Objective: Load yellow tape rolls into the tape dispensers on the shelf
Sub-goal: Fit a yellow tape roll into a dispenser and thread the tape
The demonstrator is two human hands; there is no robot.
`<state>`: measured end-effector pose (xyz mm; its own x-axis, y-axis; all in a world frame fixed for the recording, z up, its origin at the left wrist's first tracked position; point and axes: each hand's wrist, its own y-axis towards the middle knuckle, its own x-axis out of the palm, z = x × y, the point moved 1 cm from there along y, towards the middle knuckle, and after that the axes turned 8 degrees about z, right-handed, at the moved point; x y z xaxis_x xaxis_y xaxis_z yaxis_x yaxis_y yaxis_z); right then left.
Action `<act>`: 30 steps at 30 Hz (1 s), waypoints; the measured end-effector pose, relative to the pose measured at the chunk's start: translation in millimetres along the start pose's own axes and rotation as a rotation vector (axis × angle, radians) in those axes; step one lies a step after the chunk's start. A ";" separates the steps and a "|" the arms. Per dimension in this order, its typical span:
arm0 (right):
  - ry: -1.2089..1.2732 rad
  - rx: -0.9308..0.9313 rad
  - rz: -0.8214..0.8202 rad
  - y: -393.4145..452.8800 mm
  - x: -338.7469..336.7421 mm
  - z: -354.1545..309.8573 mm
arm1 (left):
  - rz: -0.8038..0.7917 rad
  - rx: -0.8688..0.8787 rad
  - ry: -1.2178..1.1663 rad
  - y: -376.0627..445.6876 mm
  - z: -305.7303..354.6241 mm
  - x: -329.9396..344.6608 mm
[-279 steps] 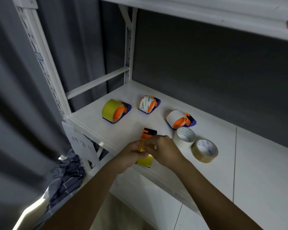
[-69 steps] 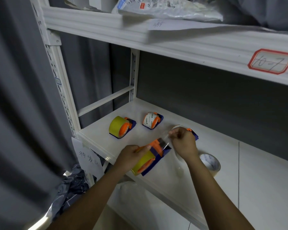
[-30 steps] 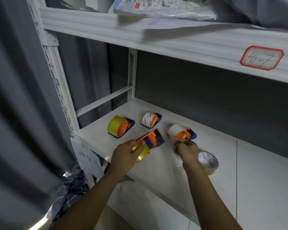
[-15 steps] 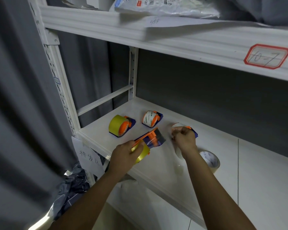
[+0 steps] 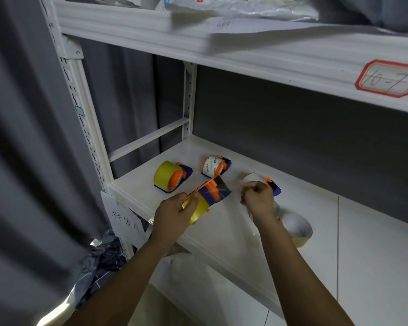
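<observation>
While left grip (image 5: 174, 215) clasps yellow-roll dispenser (image 5: 210, 196), right grip (image 5: 257, 200) curled, perhaps pinching tape.

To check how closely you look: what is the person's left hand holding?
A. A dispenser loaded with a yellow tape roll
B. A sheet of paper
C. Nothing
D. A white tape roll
A: the left hand grips an orange-and-blue dispenser with a yellow tape roll in it, held above the shelf.

White shelf (image 5: 222, 236), three loaded tape dispensers (image 5: 172, 176) (image 5: 216, 165) (image 5: 267, 184), loose tape roll (image 5: 296, 229)
</observation>
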<state>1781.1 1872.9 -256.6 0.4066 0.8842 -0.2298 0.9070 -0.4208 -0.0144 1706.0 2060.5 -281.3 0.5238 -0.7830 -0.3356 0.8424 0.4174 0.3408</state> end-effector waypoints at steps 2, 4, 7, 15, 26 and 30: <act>0.007 0.000 0.015 0.5 -0.1 1.8 | 0.003 0.023 0.026 -0.4 -0.3 -0.5; 0.014 -0.022 0.029 1.2 0.1 1.3 | -0.022 0.036 0.033 -0.9 -0.2 -0.7; 0.036 -0.050 0.024 2.2 1.7 -2.2 | -0.015 0.064 0.038 -1.0 -1.6 -0.3; 0.035 -0.143 -0.015 9.2 5.8 -12.6 | -0.030 0.046 0.011 -0.3 0.9 -0.9; 0.053 -0.364 -0.178 8.8 9.7 -23.5 | -0.078 -0.051 -0.039 -0.2 -0.2 -2.0; 0.074 -0.375 -0.214 9.2 14.8 -23.4 | -0.088 -0.087 -0.073 0.1 -0.8 -3.0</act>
<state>1798.0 1886.9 -237.3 0.1991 0.9615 -0.1895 0.9433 -0.1356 0.3030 1704.6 2063.2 -281.0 0.4392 -0.8487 -0.2947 0.8942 0.3814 0.2344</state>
